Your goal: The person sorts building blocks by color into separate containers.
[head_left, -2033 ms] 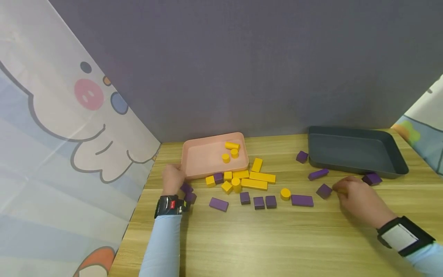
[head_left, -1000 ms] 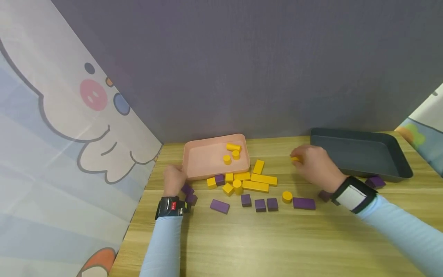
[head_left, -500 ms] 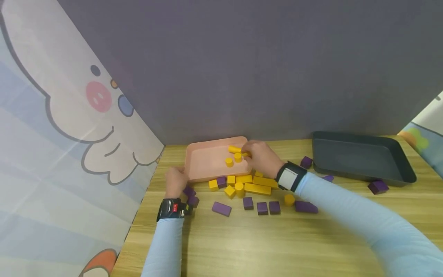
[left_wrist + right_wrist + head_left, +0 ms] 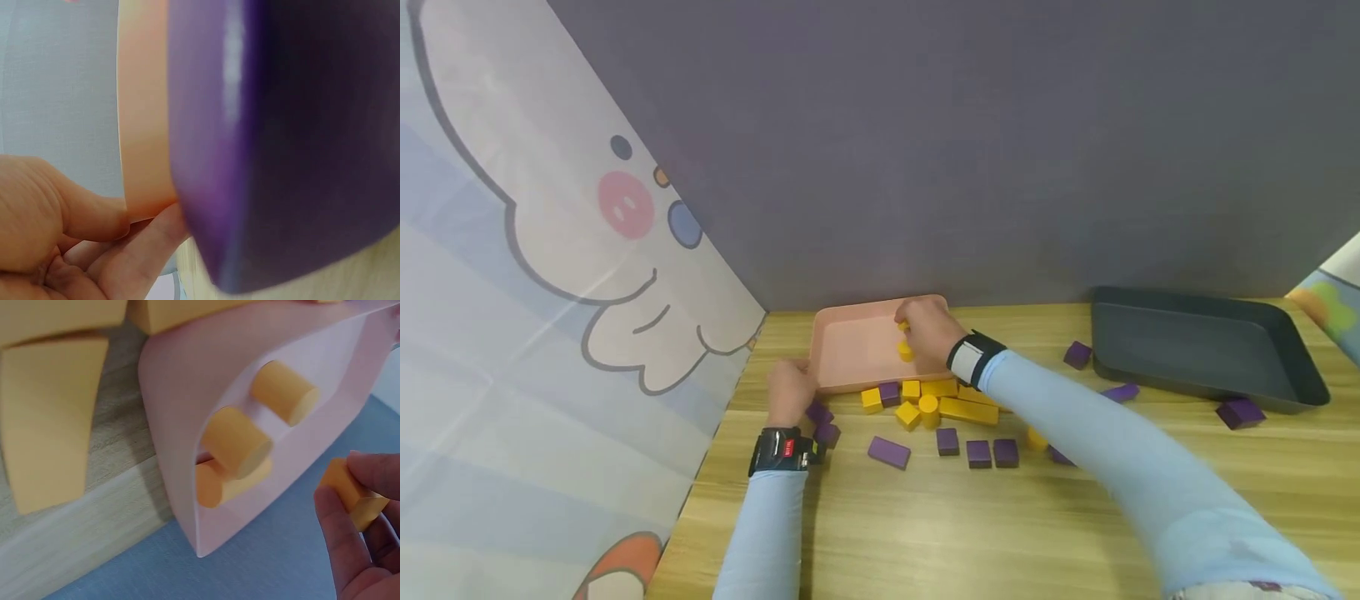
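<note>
My left hand (image 4: 790, 392) pinches the near left corner of the pink tray (image 4: 850, 343), thumb and finger on its rim in the left wrist view. A purple block (image 4: 212, 112) looms large there, close to the camera. Over the tray's right part, my right hand (image 4: 927, 330) pinches a small yellow block (image 4: 350, 487) between thumb and fingers. Three yellow cylinders lie inside the tray: one upper (image 4: 285, 392), one middle (image 4: 237, 442) and one on its side (image 4: 219, 482). In the head view the right hand covers some of them.
Yellow blocks (image 4: 968, 411) crowd the tray's front side. Purple blocks (image 4: 979, 454) are scattered nearer me, with a flat purple one (image 4: 889, 452) among them. A dark tray (image 4: 1195, 342) stands at the right, with purple blocks (image 4: 1240, 412) beside it. A grey wall (image 4: 962, 150) rises behind.
My right hand has picked up the yellow block near the dark tray and carried it left, over the pink tray. The left hand has kept its place at the tray's corner.
</note>
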Demonstrator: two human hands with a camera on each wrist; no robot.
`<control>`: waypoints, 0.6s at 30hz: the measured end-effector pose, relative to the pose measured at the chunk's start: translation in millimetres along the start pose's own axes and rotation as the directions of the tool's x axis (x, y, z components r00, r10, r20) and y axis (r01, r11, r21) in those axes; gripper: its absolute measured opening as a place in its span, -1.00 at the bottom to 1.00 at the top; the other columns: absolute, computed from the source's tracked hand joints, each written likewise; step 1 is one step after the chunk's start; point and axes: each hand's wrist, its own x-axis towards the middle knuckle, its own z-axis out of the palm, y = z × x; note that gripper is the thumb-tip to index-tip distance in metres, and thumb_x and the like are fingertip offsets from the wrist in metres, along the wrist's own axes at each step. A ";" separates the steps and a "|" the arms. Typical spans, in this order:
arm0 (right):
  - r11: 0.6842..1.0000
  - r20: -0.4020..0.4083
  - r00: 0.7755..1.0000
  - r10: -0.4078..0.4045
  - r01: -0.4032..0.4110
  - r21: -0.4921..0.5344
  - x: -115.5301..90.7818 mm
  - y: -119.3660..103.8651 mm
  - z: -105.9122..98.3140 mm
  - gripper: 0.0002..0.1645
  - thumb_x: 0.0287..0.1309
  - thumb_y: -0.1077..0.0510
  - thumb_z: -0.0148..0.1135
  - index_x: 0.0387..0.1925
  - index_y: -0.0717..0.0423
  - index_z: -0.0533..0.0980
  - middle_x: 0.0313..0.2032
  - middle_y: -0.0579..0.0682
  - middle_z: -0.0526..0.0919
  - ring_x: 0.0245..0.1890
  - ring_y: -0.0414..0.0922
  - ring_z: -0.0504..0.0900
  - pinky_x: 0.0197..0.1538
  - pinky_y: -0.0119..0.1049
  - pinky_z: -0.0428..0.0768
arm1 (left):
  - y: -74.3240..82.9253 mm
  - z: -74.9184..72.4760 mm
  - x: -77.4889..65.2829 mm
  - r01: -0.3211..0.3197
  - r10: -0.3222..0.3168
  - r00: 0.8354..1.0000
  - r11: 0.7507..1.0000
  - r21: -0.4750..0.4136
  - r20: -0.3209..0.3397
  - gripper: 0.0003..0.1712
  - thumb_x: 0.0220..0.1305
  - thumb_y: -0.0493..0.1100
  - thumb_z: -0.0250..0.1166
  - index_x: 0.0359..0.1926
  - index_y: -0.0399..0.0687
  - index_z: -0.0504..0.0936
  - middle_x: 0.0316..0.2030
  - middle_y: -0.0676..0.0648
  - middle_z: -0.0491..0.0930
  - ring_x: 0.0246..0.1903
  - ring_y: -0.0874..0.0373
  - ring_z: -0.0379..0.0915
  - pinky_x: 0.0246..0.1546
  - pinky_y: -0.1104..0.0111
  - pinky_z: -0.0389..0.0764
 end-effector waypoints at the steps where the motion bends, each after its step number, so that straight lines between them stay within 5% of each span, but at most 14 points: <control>1: 1.000 -0.002 1.000 0.007 -0.007 -0.003 3.4 1.3 2.1 -0.63 0.23 0.39 0.40 0.07 0.16 0.72 0.09 0.08 0.78 0.10 0.03 0.71 0.40 -0.04 0.56 | 0.8 0.2 0.3 0.002 -0.002 1.000 1.000 -0.001 0.000 -0.57 0.37 -0.33 0.19 0.22 -0.35 0.63 0.20 -0.39 0.63 0.05 -0.21 0.71 0.07 0.05 0.73; 7: 0.999 0.043 0.999 0.024 -0.023 -0.024 17.3 6.3 13.4 -0.61 0.24 0.44 0.34 0.09 0.19 0.71 0.10 0.10 0.77 0.08 0.03 0.69 0.30 -0.12 0.65 | 2.6 0.9 -1.4 0.000 0.000 1.000 1.000 0.006 0.001 -0.56 0.34 -0.34 0.21 0.21 -0.34 0.64 0.20 -0.39 0.64 0.10 -0.24 0.69 0.09 0.04 0.73; 18: 0.959 0.172 0.984 -0.050 0.096 -0.266 22.4 12.2 23.6 -0.63 0.21 0.34 0.44 0.05 0.08 0.69 0.03 0.03 0.73 -0.02 -0.06 0.66 0.24 -0.23 0.69 | 3.5 0.9 -2.3 -0.014 0.014 1.000 1.000 -0.003 -0.012 -0.57 0.34 -0.37 0.21 0.21 -0.38 0.63 0.20 -0.41 0.63 0.07 -0.24 0.70 0.07 0.04 0.74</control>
